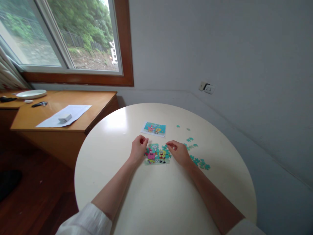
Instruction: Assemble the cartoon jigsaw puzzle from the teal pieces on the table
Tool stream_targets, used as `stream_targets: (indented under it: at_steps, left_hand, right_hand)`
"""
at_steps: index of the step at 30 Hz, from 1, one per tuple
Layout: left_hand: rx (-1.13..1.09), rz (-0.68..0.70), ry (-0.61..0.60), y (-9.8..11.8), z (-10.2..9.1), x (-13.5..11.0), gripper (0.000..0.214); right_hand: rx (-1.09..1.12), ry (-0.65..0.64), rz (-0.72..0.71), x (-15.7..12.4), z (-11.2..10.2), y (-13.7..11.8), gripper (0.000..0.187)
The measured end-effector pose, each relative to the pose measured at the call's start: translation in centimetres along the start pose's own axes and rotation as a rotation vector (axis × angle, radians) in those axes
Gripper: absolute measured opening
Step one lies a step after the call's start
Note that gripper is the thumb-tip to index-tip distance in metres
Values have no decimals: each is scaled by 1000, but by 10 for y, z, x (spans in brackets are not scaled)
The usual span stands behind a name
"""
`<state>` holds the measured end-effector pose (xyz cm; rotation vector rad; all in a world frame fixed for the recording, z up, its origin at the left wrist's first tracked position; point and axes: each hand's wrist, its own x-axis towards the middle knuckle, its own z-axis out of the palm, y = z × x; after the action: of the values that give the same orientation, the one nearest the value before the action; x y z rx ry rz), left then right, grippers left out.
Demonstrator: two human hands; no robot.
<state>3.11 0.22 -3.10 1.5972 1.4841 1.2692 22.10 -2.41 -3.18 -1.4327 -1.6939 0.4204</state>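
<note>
A partly joined jigsaw puzzle (156,156) with cartoon figures lies flat on the round white table (144,202). At its left edge my left hand (139,147) is closed, fingers curled with thumb and forefinger together; what they hold, if anything, is too small to see. My right hand (179,151) hovers by the puzzle's upper right edge, its fingertips pinched on a small teal puzzle piece (164,147) close to the joined part. Behind the puzzle rests a reference picture card (154,129) showing the same figures. Loose teal puzzle pieces (201,162) lie right of my right hand.
More single pieces (189,139) are scattered toward the table's right back. To the left stands a wooden desk (97,107) with a paper sheet (75,112), a small white box (65,117) and a white plate (31,94). A wall with a socket (209,89) rises behind.
</note>
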Motion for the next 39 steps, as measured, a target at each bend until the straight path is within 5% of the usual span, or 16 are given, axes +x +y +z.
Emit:
stream_targets:
  at_steps: [39]
  left_hand:
    - [-9, 18, 12, 0, 0, 0, 22]
  right_hand:
    - [-3, 6, 10, 1, -1, 1, 19]
